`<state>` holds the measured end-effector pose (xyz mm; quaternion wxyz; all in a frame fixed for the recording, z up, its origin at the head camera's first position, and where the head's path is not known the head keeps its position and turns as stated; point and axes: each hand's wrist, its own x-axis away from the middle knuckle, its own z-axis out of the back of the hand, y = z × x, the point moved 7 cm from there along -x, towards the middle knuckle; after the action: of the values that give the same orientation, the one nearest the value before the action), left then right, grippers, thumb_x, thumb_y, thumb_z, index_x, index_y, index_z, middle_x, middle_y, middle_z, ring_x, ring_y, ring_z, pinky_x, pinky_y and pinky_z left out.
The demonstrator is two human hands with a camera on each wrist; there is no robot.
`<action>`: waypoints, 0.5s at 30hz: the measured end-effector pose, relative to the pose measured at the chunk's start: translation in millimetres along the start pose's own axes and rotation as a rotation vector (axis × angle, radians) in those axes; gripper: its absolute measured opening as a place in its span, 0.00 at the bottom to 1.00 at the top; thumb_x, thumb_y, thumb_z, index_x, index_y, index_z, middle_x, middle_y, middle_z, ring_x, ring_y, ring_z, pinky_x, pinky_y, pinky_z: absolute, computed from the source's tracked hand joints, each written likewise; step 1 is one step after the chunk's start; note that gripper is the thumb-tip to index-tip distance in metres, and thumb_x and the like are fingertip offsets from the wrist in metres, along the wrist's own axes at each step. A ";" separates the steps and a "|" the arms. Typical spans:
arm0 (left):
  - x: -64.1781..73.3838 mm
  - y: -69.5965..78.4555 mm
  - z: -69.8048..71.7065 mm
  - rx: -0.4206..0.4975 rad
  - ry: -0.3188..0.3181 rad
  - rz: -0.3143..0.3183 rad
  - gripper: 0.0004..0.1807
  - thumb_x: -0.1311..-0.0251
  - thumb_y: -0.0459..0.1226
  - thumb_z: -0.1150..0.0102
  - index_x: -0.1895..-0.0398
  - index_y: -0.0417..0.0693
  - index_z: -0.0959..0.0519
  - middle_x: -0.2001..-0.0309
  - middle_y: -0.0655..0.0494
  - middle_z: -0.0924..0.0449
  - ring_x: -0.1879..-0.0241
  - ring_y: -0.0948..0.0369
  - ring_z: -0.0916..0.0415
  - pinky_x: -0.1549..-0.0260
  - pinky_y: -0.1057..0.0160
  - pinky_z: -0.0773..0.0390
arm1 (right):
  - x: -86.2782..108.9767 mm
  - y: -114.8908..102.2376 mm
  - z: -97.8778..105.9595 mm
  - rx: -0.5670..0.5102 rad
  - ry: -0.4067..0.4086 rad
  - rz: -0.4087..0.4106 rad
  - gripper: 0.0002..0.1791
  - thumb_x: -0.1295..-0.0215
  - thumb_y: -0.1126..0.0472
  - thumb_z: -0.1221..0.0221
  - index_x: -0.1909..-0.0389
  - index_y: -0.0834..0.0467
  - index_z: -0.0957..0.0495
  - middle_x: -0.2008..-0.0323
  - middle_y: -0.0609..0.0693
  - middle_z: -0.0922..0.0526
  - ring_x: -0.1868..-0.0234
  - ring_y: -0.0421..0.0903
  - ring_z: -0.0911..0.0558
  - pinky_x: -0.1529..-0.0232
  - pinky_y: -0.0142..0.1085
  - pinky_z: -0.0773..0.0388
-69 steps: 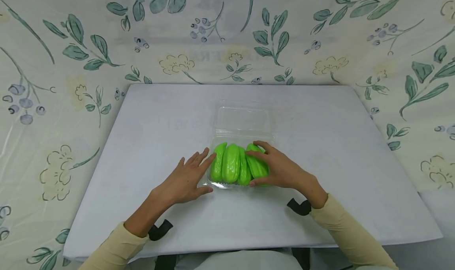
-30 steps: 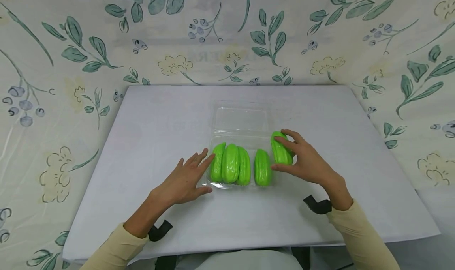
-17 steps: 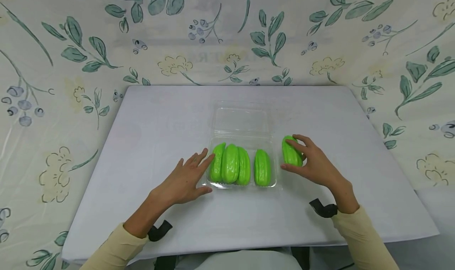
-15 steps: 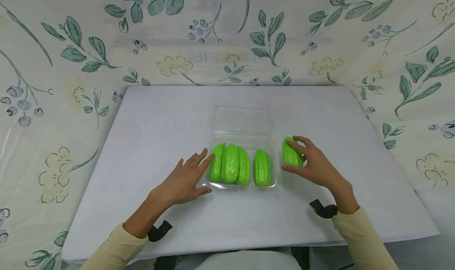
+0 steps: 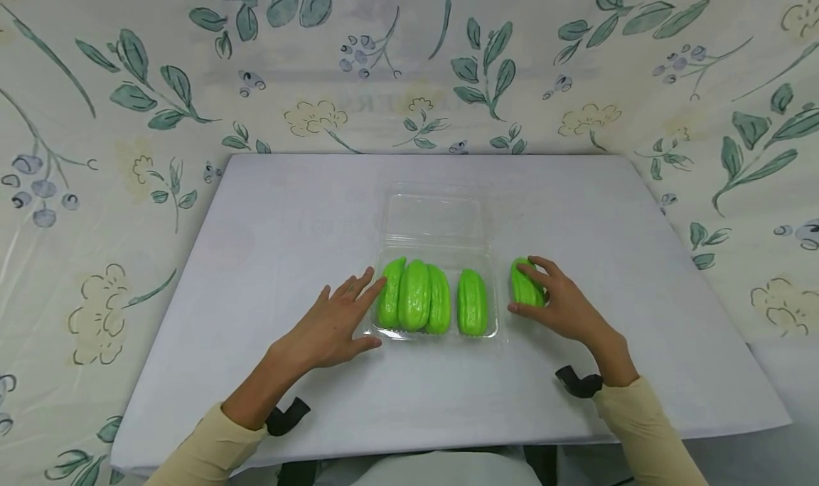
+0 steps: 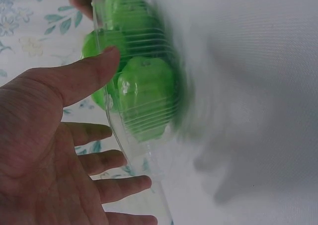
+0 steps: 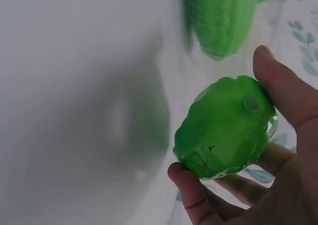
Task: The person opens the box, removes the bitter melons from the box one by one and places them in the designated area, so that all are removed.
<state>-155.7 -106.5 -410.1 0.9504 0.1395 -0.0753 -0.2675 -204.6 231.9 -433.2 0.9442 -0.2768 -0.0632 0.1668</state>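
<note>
My right hand (image 5: 566, 307) holds a bright green, ribbed bitter melon (image 5: 523, 285) to the right of the clear plastic box. In the right wrist view, thumb and fingers clasp this melon (image 7: 226, 128), with its stem nub facing the camera and its shadow on the white surface below. The clear hinged box (image 5: 493, 258) lies with its lid (image 5: 435, 214) folded back. Three bitter melons (image 5: 414, 295) sit close together at its left, and another melon (image 5: 472, 303) stands apart at its right. My left hand (image 5: 333, 324) is spread at the box's left side, fingers straight, thumb by the near corner.
A white-covered table (image 5: 288, 209) lies under everything, its near edge close to the person's body. A floral sheet (image 5: 409, 60) hangs behind it and spreads at the left. Black straps (image 5: 288, 416) stick out below both wrists.
My right hand has lifted a bitter melon out of the box's right side and carried it right, then slightly down toward the near edge. The left hand has stayed in place.
</note>
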 end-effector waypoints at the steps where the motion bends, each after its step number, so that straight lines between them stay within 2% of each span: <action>1: 0.0 0.0 0.1 -0.001 0.000 0.000 0.52 0.46 0.52 0.30 0.23 0.44 0.46 0.26 0.39 0.48 0.30 0.40 0.44 0.42 0.29 0.41 | 0.0 1.3 -2.9 0.008 0.001 -0.001 0.46 0.43 0.42 0.31 0.29 0.60 0.35 0.28 0.63 0.43 0.45 0.61 0.26 0.50 0.56 0.26; 4: 0.1 0.0 0.5 0.000 0.004 0.000 0.52 0.46 0.52 0.30 0.23 0.43 0.46 0.26 0.39 0.48 0.30 0.40 0.44 0.42 0.29 0.40 | -0.9 3.1 -10.7 0.040 0.011 0.011 0.46 0.44 0.44 0.30 0.29 0.59 0.35 0.28 0.61 0.45 0.38 0.65 0.31 0.45 0.61 0.30; 9: 0.1 -0.3 1.2 -0.003 0.012 0.005 0.52 0.46 0.52 0.29 0.24 0.43 0.45 0.26 0.38 0.47 0.30 0.40 0.43 0.42 0.29 0.40 | -0.5 -1.9 -14.7 0.059 0.040 0.052 0.44 0.45 0.49 0.28 0.30 0.60 0.34 0.27 0.62 0.46 0.36 0.66 0.34 0.43 0.60 0.31; 15: -0.7 0.2 -0.5 -0.006 0.003 0.001 0.52 0.46 0.52 0.30 0.23 0.43 0.46 0.26 0.39 0.47 0.30 0.40 0.43 0.42 0.29 0.40 | 2.9 -4.3 -11.6 0.093 0.041 0.052 0.42 0.43 0.48 0.29 0.30 0.59 0.34 0.28 0.63 0.44 0.38 0.67 0.33 0.45 0.61 0.30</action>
<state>-156.2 -105.8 -410.5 0.9511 0.1372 -0.0729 -0.2671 -198.2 223.7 -440.5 0.9525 -0.2377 -0.0287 0.1884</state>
